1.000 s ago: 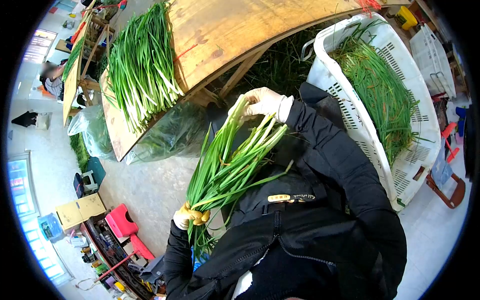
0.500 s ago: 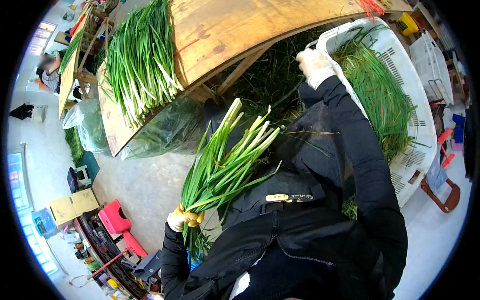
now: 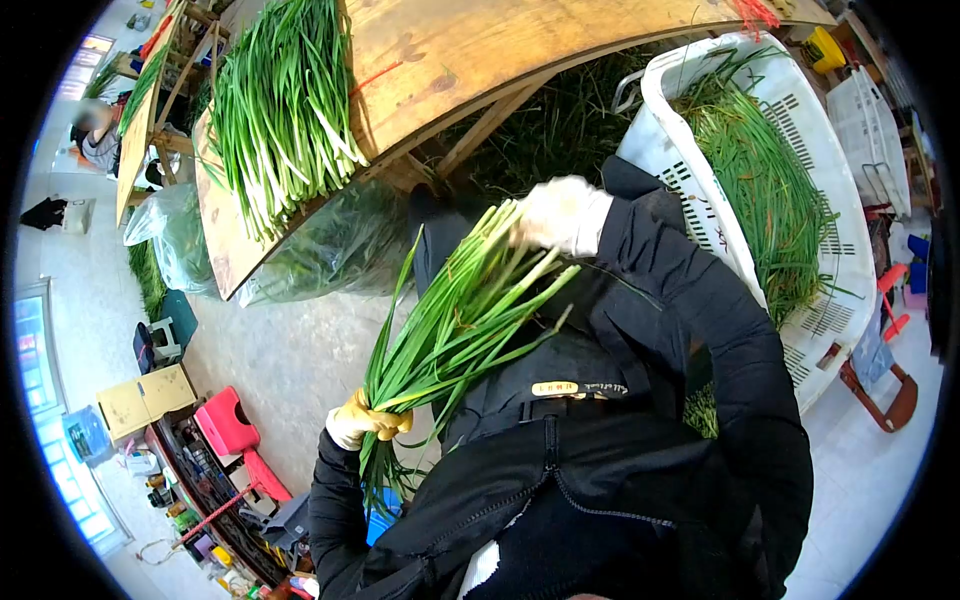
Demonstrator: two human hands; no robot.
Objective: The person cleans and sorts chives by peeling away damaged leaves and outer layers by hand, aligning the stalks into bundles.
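Clenching garlic chives (image 3: pixel 445 330) in our left hand (image 3: pixel 366 418), pale stem ends slanting up-right, we cannot read the waist label (image 3: pixel 556 388) or tell whether our blurred right hand (image 3: pixel 562 214) grips.

Pale-tipped green bunch (image 3: pixel 455 325), black sleeves (image 3: pixel 720 325), white slot-patterned crate (image 3: pixel 692 155), tan tabletop (image 3: pixel 510 55), yellow bucket (image 3: pixel 825 50)

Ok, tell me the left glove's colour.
Left glove: yellow fingers, cream near the wrist, seen in the head view.
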